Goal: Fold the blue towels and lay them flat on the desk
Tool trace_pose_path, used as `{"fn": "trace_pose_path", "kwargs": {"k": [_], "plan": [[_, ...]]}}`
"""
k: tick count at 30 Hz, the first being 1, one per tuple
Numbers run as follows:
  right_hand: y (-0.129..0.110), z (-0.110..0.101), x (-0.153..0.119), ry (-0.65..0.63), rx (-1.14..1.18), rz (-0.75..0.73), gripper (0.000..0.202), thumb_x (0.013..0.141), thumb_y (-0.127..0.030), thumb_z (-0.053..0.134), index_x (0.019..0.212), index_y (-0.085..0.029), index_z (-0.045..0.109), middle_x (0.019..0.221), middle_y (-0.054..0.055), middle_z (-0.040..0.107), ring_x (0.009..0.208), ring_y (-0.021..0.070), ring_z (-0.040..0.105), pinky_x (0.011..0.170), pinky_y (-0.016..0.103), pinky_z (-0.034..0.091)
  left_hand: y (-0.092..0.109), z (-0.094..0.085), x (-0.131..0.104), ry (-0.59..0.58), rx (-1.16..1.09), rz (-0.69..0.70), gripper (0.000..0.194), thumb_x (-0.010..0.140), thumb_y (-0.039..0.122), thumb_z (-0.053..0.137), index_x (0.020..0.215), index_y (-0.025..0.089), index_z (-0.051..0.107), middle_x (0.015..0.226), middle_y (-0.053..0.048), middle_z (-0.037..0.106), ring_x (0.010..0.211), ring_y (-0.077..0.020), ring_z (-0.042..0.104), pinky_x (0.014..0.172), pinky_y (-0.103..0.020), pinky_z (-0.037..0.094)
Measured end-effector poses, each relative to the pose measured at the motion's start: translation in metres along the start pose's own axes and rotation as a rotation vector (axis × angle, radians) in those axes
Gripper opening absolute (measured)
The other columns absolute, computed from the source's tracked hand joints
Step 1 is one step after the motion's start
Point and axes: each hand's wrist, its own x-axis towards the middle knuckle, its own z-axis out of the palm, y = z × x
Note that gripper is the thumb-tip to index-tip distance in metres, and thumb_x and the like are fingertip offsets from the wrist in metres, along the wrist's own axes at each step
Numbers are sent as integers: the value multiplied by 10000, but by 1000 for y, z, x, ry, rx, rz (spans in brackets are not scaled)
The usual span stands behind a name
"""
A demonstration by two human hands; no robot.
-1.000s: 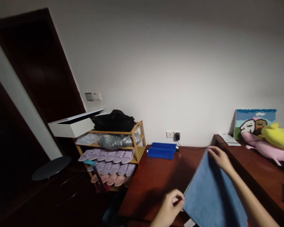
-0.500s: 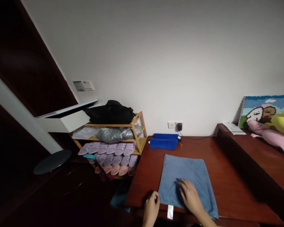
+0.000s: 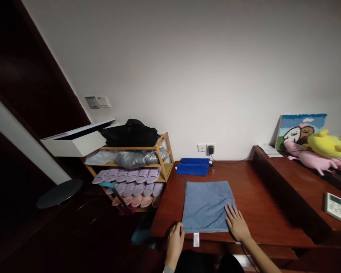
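A grey-blue towel point(image 3: 206, 203) lies on the red-brown table, roughly square, with creases on its right half. Its white label point(image 3: 196, 239) hangs past the table's front edge. At the front left corner of the cloth, my left hand point(image 3: 175, 240) has its fingers curled together, pinching that corner. My right hand point(image 3: 238, 224) rests with fingers spread flat over the right edge of the towel. Behind the towel, two rolled bright-blue cloths point(image 3: 192, 169) lie side by side against the wall.
To the left stands a wooden rack point(image 3: 166, 170) with slippers point(image 3: 142, 175) and a black bag point(image 3: 132, 134). A raised ledge point(image 3: 297, 178) on the right carries plush toys point(image 3: 326, 143) and a white remote-like device point(image 3: 335, 206). A charger point(image 3: 211, 150) sits in the wall socket.
My right hand has moved from the middle of the towel to its right edge, fingers now spread. The towel's front right corner no longer stretches out toward me. The view has shifted right.
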Motion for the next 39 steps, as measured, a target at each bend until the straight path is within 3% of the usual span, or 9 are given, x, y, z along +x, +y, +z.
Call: {"fn": "trace_pose_path", "kwargs": {"k": [6, 10, 15, 18, 24, 29, 33, 36, 39], "plan": [[32, 20, -56, 69, -15, 28, 680, 1031, -556, 220, 1610, -204, 286, 1677, 4, 266, 1572, 238, 169, 1283, 473, 172, 0, 3, -11, 10, 46, 81, 281, 960, 184, 397, 897, 260, 660, 878, -52, 713, 883, -252, 657, 810, -365, 501], [35, 20, -79, 73, -26, 44, 681, 1038, -539, 169, 1609, -188, 286, 1676, 5, 264, 1569, 242, 186, 1281, 476, 170, 2, 2, -9, 18, 66, 75, 294, 971, 194, 386, 910, 257, 666, 890, -49, 720, 887, -248, 656, 815, -359, 496], [21, 7, -73, 77, -42, 68, 679, 1037, -528, 154, 1561, -186, 418, 1641, 38, 361, 1558, 272, 229, 1277, 506, 150, 5, -1, -5, 56, 138, 52, 277, 979, 200, 410, 933, 254, 678, 909, -34, 729, 898, -226, 666, 817, -330, 481], [9, 2, -58, 115, -33, 119, 677, 1038, -503, 141, 1572, -172, 394, 1655, 43, 337, 1557, 270, 230, 1273, 487, 172, 9, -7, -6, 37, 198, 37, 245, 968, 189, 451, 944, 259, 685, 911, -24, 725, 919, -219, 668, 818, -319, 468], [-3, 19, -46, 123, -56, 156, 649, 1021, -446, 229, 1594, -162, 339, 1681, 38, 243, 1563, 294, 203, 1264, 499, 186, 34, -13, -4, 117, 332, 4, 249, 899, 117, 483, 953, 230, 698, 1140, -82, 675, 1016, -247, 635, 880, -365, 472], [1, 27, -50, 149, -44, 129, 649, 1024, -439, 225, 1595, -150, 331, 1682, 42, 236, 1562, 295, 204, 1269, 494, 175, 122, 29, 21, -18, 136, 292, 339, 938, 148, 459, 1145, 256, 705, 1384, -64, 636, 1304, -236, 553, 1107, -401, 442], [3, 27, -50, 137, -15, 102, 637, 1018, -438, 249, 1583, -169, 371, 1674, 51, 267, 1564, 295, 194, 1272, 507, 163, 183, 83, 25, -210, 38, 476, 468, 1011, 397, 443, 1463, 330, 541, 1627, -23, 439, 1511, -263, 352, 1248, -501, 299], [2, 25, -50, 116, -29, 96, 641, 1018, -445, 242, 1582, -172, 374, 1676, 49, 252, 1565, 299, 183, 1272, 514, 161, 181, 106, 14, -290, 53, 437, 540, 1037, 479, 354, 1558, 350, 416, 1668, -26, 360, 1542, -276, 299, 1255, -541, 283], [1, 23, -51, 124, -60, 116, 647, 1017, -443, 225, 1589, -173, 360, 1678, 37, 238, 1566, 292, 185, 1271, 507, 162, 142, 100, 5, -267, 113, 386, 549, 1051, 475, 311, 1590, 377, 330, 1693, -6, 288, 1556, -277, 263, 1257, -560, 272]]}}
